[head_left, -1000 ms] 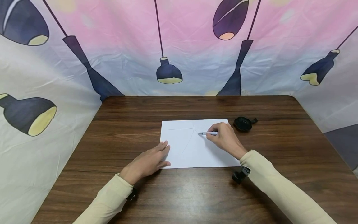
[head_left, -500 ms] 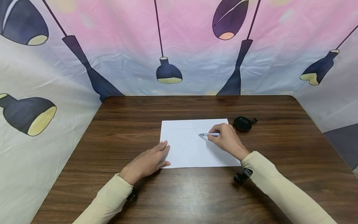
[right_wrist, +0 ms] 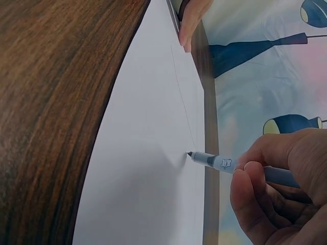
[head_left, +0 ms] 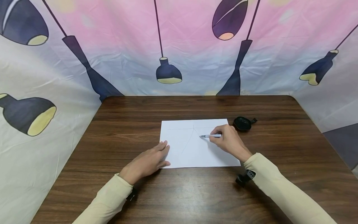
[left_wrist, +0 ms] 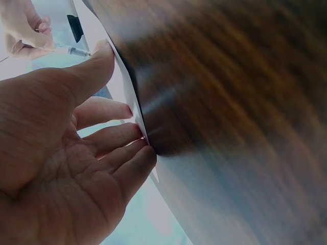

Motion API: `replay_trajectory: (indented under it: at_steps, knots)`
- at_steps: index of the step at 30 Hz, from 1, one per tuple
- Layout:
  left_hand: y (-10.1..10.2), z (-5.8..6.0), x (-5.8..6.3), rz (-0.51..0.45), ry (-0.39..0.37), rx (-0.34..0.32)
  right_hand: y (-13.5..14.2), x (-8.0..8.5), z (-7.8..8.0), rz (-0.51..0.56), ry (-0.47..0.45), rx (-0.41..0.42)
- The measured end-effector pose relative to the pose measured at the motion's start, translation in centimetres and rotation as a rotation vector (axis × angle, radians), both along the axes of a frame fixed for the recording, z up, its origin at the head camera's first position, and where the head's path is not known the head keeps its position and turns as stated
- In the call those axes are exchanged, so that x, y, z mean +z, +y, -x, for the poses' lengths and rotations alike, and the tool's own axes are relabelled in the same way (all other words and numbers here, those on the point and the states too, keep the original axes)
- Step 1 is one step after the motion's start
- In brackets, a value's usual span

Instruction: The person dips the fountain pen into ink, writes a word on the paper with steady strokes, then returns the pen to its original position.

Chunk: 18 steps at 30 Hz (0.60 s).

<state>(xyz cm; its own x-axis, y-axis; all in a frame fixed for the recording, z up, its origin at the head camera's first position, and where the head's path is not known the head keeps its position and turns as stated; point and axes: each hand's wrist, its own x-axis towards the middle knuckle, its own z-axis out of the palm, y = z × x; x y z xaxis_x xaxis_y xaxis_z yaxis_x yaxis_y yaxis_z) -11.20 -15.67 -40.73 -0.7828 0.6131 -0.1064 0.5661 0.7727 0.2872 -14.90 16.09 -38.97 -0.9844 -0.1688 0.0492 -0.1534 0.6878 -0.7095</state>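
A white sheet of paper (head_left: 184, 158) lies on the wooden table, with thin lines drawn near its top and down from a crossing point. My right hand (head_left: 227, 140) pinches a light-coloured pen (head_left: 211, 136) between thumb and fingers; its tip touches the paper right of centre. In the right wrist view the pen (right_wrist: 219, 162) has a dark tip and a small printed figure on its barrel. My left hand (head_left: 148, 160) rests on the sheet's lower left edge, fingers extended. The left wrist view shows that left hand (left_wrist: 76, 148) with its fingertips on the paper's edge.
A small black dish-like object with a short tab (head_left: 242, 123) sits just beyond the sheet's upper right corner. The brown wooden table (head_left: 179, 199) reaches back to a cloth backdrop (head_left: 134, 71) printed with lamps. Dark devices are strapped to both wrists.
My right hand has moved slightly down and to the right with the pen, and a short slanting line runs down behind its tip. The left hand and the paper have stayed still.
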Motion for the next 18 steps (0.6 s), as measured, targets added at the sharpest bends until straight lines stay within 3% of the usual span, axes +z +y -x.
replay_trajectory:
  at_steps: [18]
  knots:
    - [0.00,-0.01,0.05,0.002,-0.008,0.005,0.96,0.02,-0.70,0.001,-0.007,0.008]
